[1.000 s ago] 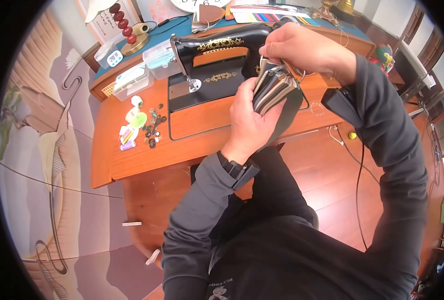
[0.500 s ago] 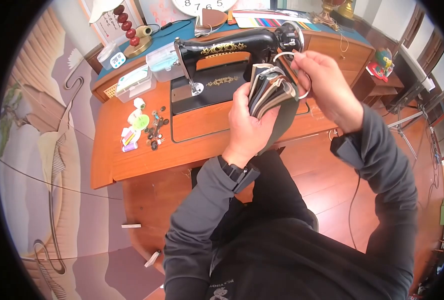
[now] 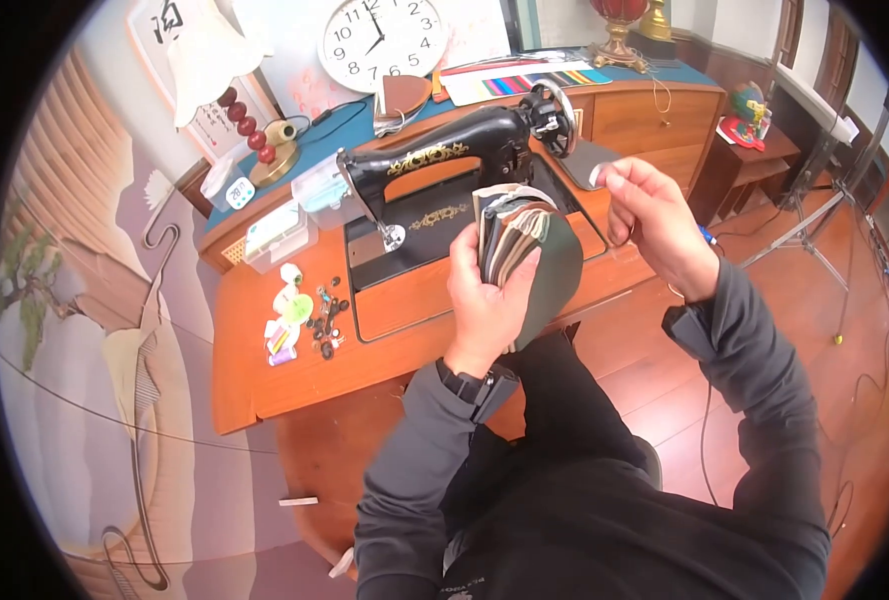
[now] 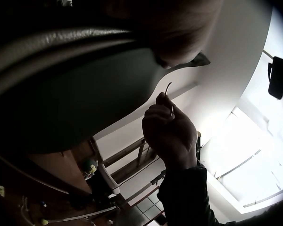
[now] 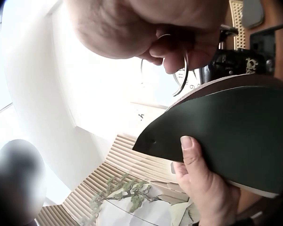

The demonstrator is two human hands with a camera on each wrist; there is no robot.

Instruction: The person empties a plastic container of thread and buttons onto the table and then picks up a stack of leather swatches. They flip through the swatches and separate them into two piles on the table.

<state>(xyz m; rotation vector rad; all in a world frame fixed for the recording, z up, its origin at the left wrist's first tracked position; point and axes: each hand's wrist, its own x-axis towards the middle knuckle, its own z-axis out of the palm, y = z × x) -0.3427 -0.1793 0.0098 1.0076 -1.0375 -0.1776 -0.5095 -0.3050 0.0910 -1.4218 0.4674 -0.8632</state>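
A thick stack of leather-like swatches (image 3: 510, 240) in several colours is gripped by my left hand (image 3: 487, 300), thumb on one face and fingers on the other. Its outermost piece, a dark green swatch (image 5: 226, 132), has a small hole near its pointed end. Beside the stack and apart from it, my right hand (image 3: 655, 220) pinches a thin metal binder ring (image 5: 185, 77). The ring is opened, with one curved end sticking out past the fingers. In the left wrist view, the right hand (image 4: 170, 129) stands beyond the green swatch's edge, holding the ring.
Behind the stack stands a black sewing machine (image 3: 445, 150) on a wooden table (image 3: 425, 305). Buttons (image 3: 327, 325), thread spools (image 3: 283, 355) and plastic boxes (image 3: 277, 238) lie to the left. A lamp (image 3: 255, 130), clock (image 3: 380, 45) and colour chart (image 3: 530, 85) are at the back.
My right hand has drawn the binder ring out of the swatches and away to the right. My left hand keeps its hold on the stack, and the head view has tilted up.
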